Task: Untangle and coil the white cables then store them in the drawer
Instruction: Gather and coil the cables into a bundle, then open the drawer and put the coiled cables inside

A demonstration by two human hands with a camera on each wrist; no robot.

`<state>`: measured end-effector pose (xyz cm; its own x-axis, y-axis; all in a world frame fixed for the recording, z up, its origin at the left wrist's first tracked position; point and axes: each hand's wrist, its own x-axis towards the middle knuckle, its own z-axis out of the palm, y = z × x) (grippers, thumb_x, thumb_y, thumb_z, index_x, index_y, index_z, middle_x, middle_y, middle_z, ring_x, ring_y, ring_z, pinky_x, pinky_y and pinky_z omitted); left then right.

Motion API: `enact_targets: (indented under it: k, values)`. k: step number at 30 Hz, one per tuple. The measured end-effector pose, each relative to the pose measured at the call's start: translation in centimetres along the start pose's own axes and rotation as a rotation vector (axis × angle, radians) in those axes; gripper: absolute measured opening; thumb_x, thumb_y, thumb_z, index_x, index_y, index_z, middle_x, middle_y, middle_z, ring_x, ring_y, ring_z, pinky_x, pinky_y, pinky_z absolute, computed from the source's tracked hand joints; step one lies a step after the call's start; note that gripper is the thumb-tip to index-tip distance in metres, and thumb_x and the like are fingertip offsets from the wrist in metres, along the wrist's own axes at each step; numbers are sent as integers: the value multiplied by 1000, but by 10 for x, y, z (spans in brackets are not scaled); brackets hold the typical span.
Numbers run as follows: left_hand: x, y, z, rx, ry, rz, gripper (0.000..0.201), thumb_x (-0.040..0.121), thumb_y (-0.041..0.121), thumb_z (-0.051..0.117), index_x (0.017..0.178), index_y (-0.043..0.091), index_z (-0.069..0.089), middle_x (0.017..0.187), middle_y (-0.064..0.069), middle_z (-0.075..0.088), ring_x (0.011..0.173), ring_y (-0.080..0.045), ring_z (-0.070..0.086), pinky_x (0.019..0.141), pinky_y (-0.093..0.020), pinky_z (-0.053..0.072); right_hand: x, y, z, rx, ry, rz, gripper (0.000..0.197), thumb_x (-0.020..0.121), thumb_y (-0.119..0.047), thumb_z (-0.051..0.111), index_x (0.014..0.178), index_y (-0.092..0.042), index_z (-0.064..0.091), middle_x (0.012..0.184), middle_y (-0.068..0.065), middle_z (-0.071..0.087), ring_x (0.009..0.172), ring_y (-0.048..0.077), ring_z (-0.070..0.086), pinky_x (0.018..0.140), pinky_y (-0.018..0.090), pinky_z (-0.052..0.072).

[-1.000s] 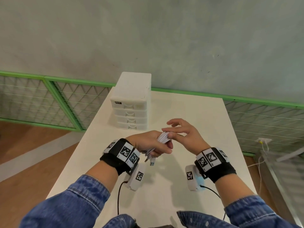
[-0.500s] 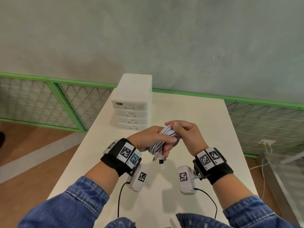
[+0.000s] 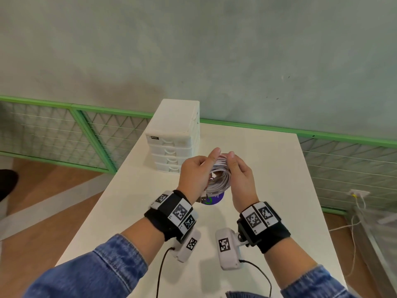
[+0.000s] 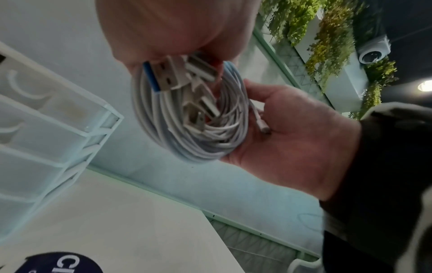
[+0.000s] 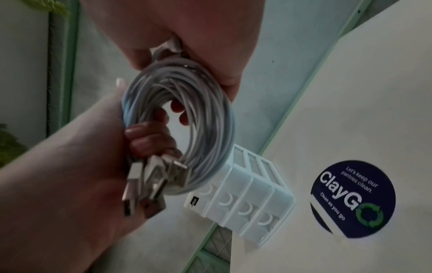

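Head view: left hand [image 3: 194, 175] and right hand [image 3: 239, 175] are both clasping 1 coil of white cables [image 3: 221, 179] above the table [image 3: 268, 168], seemingly keeping loops from springing apart, with the shut drawer unit [image 3: 174, 145] standing at 10 o'clock.

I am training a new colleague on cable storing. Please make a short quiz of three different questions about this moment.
1. True or false: the coil lies on the table.
2. Which hand has the plugs by its fingers? A) left B) right
3. Fill in: all drawers of the unit are ____.

Key: 1. False; the left hand and right hand hold it above the table. 2. A. 3. closed.
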<state>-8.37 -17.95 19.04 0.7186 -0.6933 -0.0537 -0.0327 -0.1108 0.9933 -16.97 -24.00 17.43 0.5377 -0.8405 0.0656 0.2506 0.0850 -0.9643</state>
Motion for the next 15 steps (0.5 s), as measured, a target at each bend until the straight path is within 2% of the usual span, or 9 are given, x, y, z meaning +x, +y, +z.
enact_targets:
  k: [3,6,10,15]
  values:
    - [-3,-2,2,23,19,24,46,85,49,60,58,13,67,40,9,57,41,0,53,46,-11,40,-2,4,9,38,94,2,30,93,-32,50,78,-13,68,74,4,66,73,19,62,69,32,52]
    - [-5,-2,-3,-45,-8,-27,51,90,45,53,45,21,56,35,9,51,34,-1,48,43,-15,38,-1,5,19,17,165,-1,31,88,-34,57,66,-15,67,65,6,63,66,22,59,65,35,50]
    - [2,4,-19,-69,-29,-81,57,94,48,42,49,15,49,32,7,45,28,-4,42,36,-14,32,7,4,32,-43,184,11,32,85,-33,62,63,-10,66,62,15,57,59,25,52,56,31,45]
    - [20,4,-47,-96,-64,-103,45,93,37,53,59,9,59,35,6,41,28,-8,36,35,-14,29,18,9,62,51,204,77,30,84,-32,64,64,-10,68,67,18,59,63,28,54,63,38,46]
